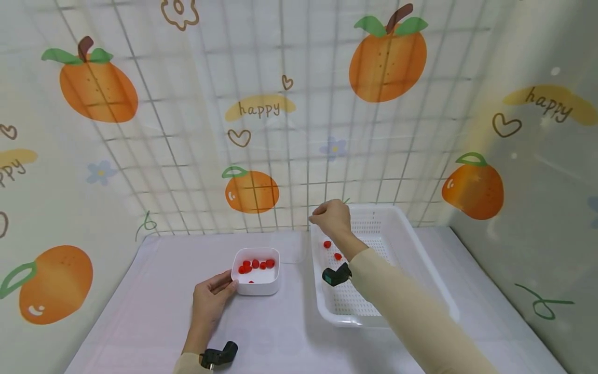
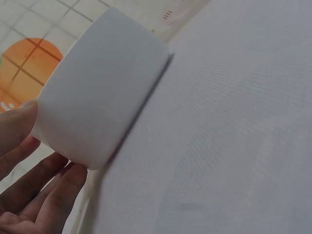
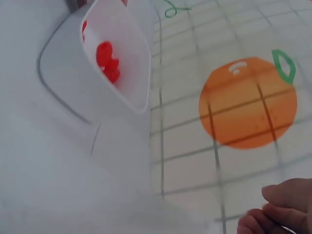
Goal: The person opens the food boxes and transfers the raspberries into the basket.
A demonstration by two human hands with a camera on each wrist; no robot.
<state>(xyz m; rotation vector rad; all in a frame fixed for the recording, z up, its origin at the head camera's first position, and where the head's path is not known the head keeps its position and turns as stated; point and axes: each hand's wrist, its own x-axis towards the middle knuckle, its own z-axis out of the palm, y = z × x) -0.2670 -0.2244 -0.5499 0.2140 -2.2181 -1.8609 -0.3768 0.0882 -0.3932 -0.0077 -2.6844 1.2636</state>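
My left hand (image 1: 212, 301) holds a small white square box (image 1: 258, 289) at its left front corner, with the thumb on the wall by the rim and the fingers round the side. Several small red berries (image 1: 255, 264) lie inside, mostly along the back. Over the left rear of a white perforated basket (image 1: 416, 259) is my right hand (image 1: 334, 218), its fingers curled and thumb near them. Nothing shows between its fingertips in the head or right wrist view. Two red berries (image 1: 327, 244) are visible in the basket; the right forearm hides part of it.
Both containers stand on a table with a white cloth (image 1: 275, 337), the basket to the right of the box. Behind the table is a gridded curtain (image 1: 308, 130) printed with oranges. Black wrist cameras (image 1: 336, 274) sit on both wrists.
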